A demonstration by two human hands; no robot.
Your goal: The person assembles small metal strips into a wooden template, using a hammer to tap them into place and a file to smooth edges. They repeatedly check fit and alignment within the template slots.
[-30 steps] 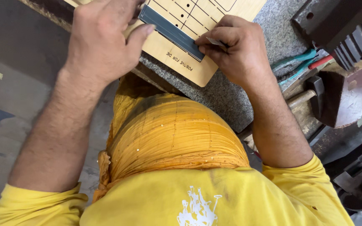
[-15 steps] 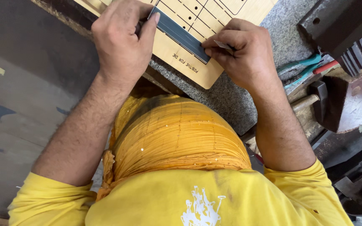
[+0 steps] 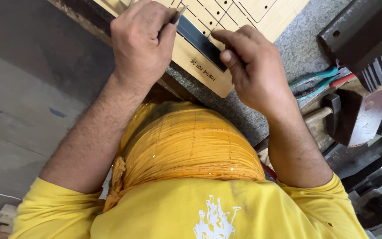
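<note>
A pale plywood die board [image 3: 202, 66] with thin cut slots lies at the top of the view on a grey stone slab [image 3: 248, 113]. A dark steel strip [image 3: 200, 40] lies slanted across the board. My left hand [image 3: 140, 44] pinches the strip's upper left end between thumb and fingers. My right hand [image 3: 255, 66] holds its lower right end with thumb and forefinger. Both forearms reach up from yellow sleeves, past an orange head wrap [image 3: 186, 146].
Teal and red tool handles [image 3: 317, 79] lie at the slab's right edge. A heavy rusty metal tool [image 3: 354, 113] and dark machine parts [image 3: 359, 35] stand at the right. A dark worn floor [image 3: 23, 110] fills the left.
My left hand has moved right along the board and now pinches the strip's end. My right hand has shifted slightly lower on the other end.
</note>
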